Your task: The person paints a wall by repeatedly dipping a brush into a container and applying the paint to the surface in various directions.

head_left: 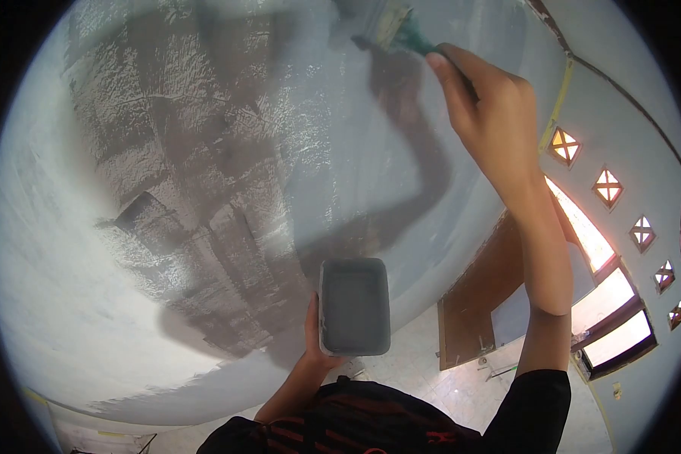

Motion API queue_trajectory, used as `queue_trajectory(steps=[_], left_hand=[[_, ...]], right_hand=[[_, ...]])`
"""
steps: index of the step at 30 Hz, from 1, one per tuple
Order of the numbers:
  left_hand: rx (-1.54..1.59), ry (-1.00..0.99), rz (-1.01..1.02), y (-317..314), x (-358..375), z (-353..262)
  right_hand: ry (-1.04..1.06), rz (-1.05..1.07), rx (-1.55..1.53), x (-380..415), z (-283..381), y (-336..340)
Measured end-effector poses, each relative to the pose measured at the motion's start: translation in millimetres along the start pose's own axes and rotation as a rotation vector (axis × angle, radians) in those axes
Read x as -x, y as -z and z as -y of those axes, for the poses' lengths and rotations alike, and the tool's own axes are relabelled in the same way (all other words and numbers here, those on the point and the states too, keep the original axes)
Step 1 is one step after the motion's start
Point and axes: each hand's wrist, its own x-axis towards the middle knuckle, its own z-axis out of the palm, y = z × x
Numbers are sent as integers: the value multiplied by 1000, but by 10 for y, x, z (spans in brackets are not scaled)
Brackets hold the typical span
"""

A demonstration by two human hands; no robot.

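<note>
My right hand (pixel 486 106) is raised at the upper right, its fingers closed around the green handle of a paintbrush (pixel 408 34). The bristles are against or very near the wall (pixel 340 136); the exact contact is hard to make out. Low in the middle, my left hand (pixel 319 344) grips a rectangular tub of grey paint (pixel 354 306) from its left side and underneath, with most of the fingers hidden. Wet, glossy grey-brown paint (pixel 197 189) covers much of the wall's left part, while a pale unpainted-looking area lies further left.
To the right stands an open brown door (pixel 469 310) beside bright window panes (pixel 613 325). Several diamond-shaped openings (pixel 607 188) run along the side wall. Pale floor tiles (pixel 416 348) show below, and yellow tape (pixel 558 102) marks the wall corner.
</note>
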Motion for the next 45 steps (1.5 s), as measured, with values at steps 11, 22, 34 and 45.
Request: queue_trajectory(steps=[11,22,34,45], left_hand=[[23,34,-2,135,19,-12],[6,41,63,40,3,30],[-69,-19,7,112,13,70],[-919,-774,172,367,5,290]], right_hand=[[-8,846,-140,796,204,22],[-103,313,-145,194,-9,-50],[23,366,-84,708,86,-153],[192,765,-128,728,-12,28]])
